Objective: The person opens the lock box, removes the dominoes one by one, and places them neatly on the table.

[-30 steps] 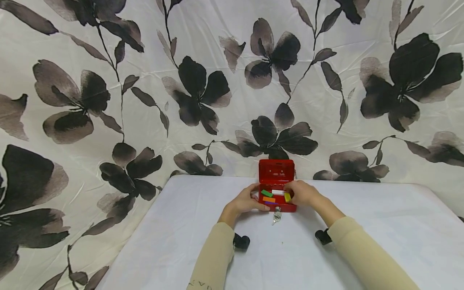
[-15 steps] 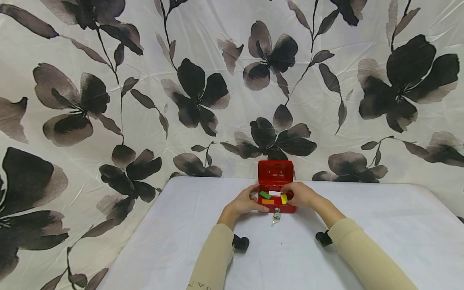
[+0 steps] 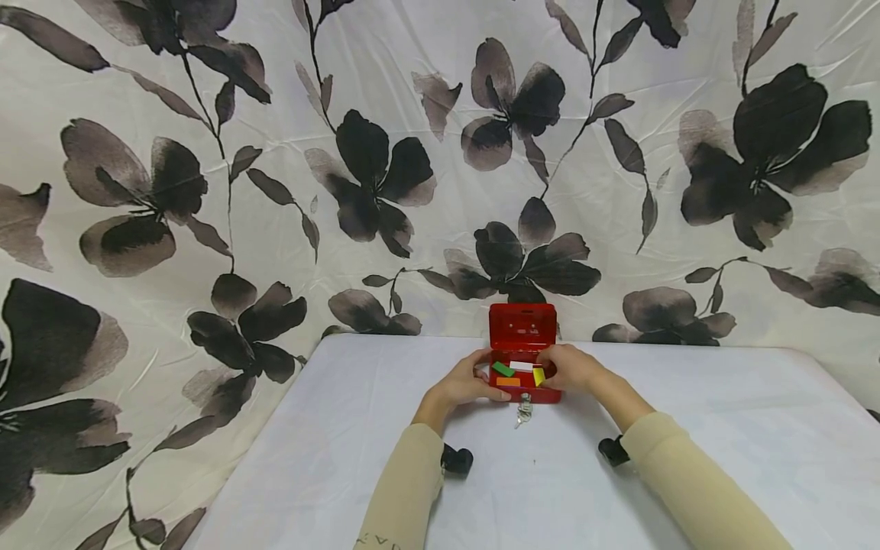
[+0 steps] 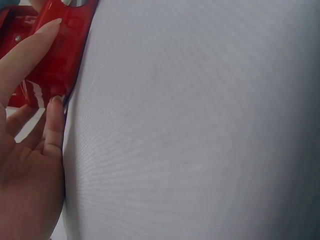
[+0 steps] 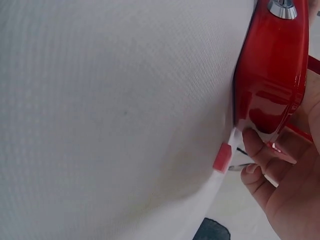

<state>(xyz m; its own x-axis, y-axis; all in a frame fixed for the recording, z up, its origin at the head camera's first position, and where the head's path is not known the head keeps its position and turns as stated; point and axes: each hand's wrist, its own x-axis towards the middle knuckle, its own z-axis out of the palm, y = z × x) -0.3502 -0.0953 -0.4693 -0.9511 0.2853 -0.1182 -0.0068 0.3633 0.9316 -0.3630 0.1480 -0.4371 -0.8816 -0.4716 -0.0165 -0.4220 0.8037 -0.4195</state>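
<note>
A red metal cash box stands with its lid raised at the table's back. Inside lie a green block, a white block, an orange block and a yellow block. My left hand grips the box's left end, thumb along the front wall in the left wrist view. My right hand reaches over the right rim, its digits beside the yellow block; whether they pinch it I cannot tell. In the right wrist view, its lower fingers curl outside the box's end.
A key with a keyring hangs from the front lock. In the right wrist view a small red block lies on the white-covered table, close to the right hand's fingers. Behind the table hangs a floral cloth.
The white and yellow blocks have shifted slightly left inside the box. A purple piece seen earlier near the front wall no longer shows. My right hand moved left, then back a little; the left stayed.
</note>
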